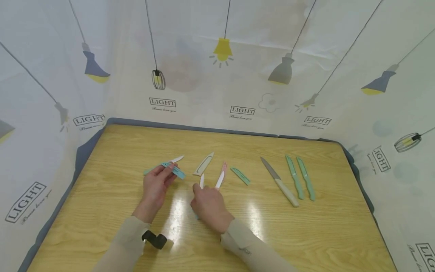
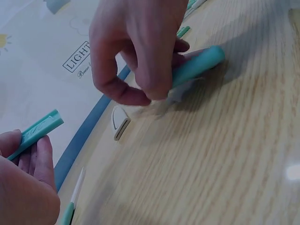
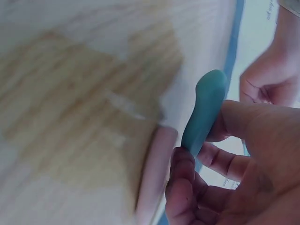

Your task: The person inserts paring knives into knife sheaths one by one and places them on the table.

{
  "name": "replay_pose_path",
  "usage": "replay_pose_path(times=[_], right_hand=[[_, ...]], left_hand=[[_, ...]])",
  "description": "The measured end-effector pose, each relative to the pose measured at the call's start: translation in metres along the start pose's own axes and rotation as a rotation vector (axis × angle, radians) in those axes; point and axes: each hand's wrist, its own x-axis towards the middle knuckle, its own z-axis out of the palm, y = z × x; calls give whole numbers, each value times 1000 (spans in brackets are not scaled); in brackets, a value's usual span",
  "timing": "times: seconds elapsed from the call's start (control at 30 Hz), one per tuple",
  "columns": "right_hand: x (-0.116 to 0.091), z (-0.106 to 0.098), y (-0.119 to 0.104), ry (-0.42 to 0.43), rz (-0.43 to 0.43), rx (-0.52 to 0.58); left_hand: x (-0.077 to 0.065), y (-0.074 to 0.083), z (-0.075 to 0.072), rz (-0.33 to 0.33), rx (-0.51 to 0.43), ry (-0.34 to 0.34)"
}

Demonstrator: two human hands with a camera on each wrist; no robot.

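Note:
My left hand pinches a light blue knife sheath between thumb and fingers, its slotted end facing right. In my right hand is a ceramic knife by its blue handle; the white blade points away from me. A pink-handled knife lies beside the right hand, its white blade reaching a pink sheath. Behind the left hand lies a green-handled knife with a bare white blade. A cream sheath lies between and beyond the hands.
Right of the hands, on the wooden table, lies a green sheath. Farther right are a cream-handled knife with a grey blade and two green sheathed knives. A printed curtain borders the table's far edge.

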Motion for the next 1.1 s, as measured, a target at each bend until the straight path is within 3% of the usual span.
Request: replay_pose_path(times=[0.23, 0.33, 0.57, 0.8, 1.1], right_hand=[[-6, -26, 9, -141, 120, 132], [-10, -34, 17, -163, 169, 178], [-26, -46, 40, -151, 257, 310], [-40, -53, 60, -92, 237, 320], [-55, -61, 78, -51, 313, 380]], left_hand=[[0, 3, 3, 20, -3, -11], [0, 2, 6, 11, -8, -20], [1, -5, 17, -4, -24, -33], [-1, -15, 31, -2, 4, -36], [-4, -26, 51, -19, 26, -48]])
